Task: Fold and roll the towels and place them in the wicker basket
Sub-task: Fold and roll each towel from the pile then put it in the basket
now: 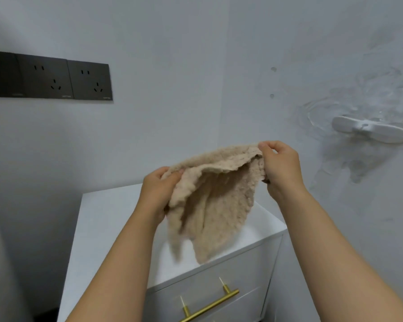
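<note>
One towel: a beige, nubby-textured cloth towel (209,205), held up in the air above the white cabinet top, its top edge stretched between both hands and the rest hanging in loose folds to a blurred point at the bottom.
Left hand: the left hand (159,194) is closed on the towel's lower left corner, fingers curled into the fabric.
Right hand: the right hand (280,166) sits higher and pinches the upper right corner between thumb and fingertips.
Below the towel: one white drawer cabinet (107,219) with a smooth top; the hanging cloth covers part of its surface.
Handle: one brass bar handle (211,305) on the drawer front, on two posts.
Wall, left: one dark panel of sockets (49,76); two socket plates show clearly, and a third plate is cut by the frame edge.
Wall, right: one white plastic wall mount (370,130), fixed on a rough, patchy area of the pale wall (196,66).
</note>
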The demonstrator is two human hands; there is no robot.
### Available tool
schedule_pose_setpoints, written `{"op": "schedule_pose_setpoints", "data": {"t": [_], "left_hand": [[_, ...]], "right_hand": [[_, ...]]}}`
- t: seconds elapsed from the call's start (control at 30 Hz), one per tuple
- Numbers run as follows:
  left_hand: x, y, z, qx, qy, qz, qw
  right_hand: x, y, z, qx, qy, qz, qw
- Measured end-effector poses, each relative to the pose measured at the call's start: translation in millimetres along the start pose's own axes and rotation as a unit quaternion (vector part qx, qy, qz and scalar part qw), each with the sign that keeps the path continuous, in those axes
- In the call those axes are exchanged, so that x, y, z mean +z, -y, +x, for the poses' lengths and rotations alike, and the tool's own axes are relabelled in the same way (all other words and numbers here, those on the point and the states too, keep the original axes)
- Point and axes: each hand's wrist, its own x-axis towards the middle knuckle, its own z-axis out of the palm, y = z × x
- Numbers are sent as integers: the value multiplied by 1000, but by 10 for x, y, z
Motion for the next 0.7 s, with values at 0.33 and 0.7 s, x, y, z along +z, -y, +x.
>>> {"op": "schedule_pose_setpoints", "data": {"t": [0.33,0.7], "left_hand": [[-358,336,139,-36,-30,344,938],[-154,467,49,65,256,557,787]], "right_hand": [[-108,-507,132,81,122,-137,980],[-146,-995,89,-59,96,-443,889]]}}
